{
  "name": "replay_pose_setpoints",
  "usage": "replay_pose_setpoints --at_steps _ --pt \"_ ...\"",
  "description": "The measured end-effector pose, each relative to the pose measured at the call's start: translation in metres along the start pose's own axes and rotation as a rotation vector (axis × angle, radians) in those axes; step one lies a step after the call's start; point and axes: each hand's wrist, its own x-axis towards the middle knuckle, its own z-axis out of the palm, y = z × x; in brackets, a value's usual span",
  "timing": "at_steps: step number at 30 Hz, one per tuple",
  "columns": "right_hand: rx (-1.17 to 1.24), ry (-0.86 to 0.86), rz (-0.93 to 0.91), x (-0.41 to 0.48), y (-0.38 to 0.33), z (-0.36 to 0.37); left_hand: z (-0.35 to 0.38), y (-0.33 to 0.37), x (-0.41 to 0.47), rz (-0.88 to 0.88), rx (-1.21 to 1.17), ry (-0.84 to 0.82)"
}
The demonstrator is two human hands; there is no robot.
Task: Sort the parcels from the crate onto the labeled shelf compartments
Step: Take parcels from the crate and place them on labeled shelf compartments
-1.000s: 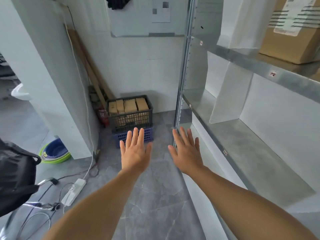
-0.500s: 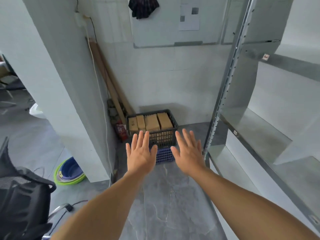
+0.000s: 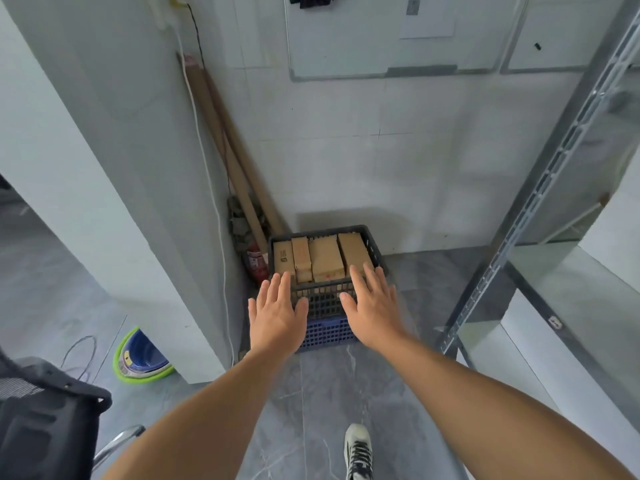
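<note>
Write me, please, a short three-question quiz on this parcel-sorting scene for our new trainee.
1. How many brown parcels stand in the dark crate?
2. The dark crate sits on: A) a blue crate; B) a wooden table; C) a trolley.
3. True or false: the left hand and right hand each grip a parcel.
Key: 1. four; 2. A; 3. false, both hands are open and hold nothing.
</note>
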Motion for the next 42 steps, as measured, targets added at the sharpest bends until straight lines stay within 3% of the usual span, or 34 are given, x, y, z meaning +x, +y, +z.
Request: replay_pose_setpoints --at_steps 14,19,34,42 --pt "-0.04 -0.117 -0.121 0.256 0.027 0.012 0.03 0.016 0.219 -0.142 -0.007 0.027" --pt "0.115 -0.241 -0.082 0.314 0.024 0.036 0.04 0.0 0.269 -0.23 -0.053 -0.01" --pt "0.348 -0.477 0.332 0.499 0.002 0.103 0.12 -0.071 0.479 -0.426 -0.256 -0.276" --pt "0.516 -0.594 0.683 0.576 0.019 0.216 0.196 -0.114 0.547 -0.667 -0.422 -0.389"
